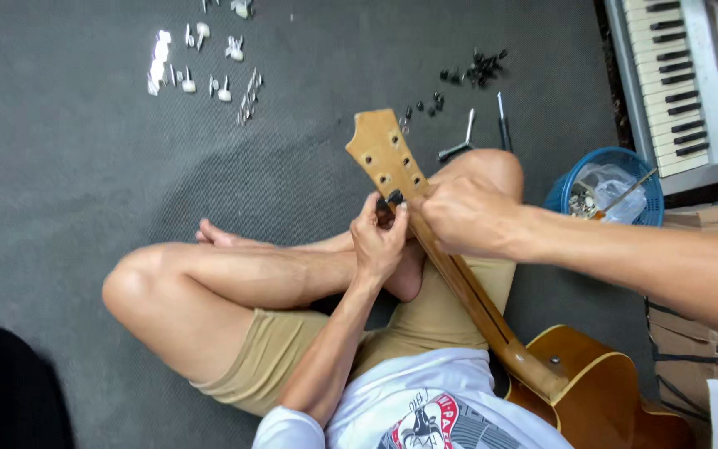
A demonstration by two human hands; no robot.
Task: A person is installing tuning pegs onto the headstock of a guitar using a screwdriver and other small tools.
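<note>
Two hands meet at frame centre: the left hand (378,237) pinches a small black tuner part (395,198), light and easily dropped, while the right hand (464,214) grips the stiff wooden guitar neck (459,278).

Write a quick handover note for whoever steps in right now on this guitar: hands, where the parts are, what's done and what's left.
Left hand: fingertips pinch a small dark part against the guitar headstock, at its lower holes.
Right hand: closed around the neck just below the headstock, steadying it across the lap.
Parts: white tuner pieces spread on the grey carpet upper left; black small parts above the headstock; two hand tools beside them; blue basket at right.
Done: headstock holes look bare, no strings visible.
Left: the piece at the fingertips is not clearly seated; loose parts lie off the guitar.
</note>
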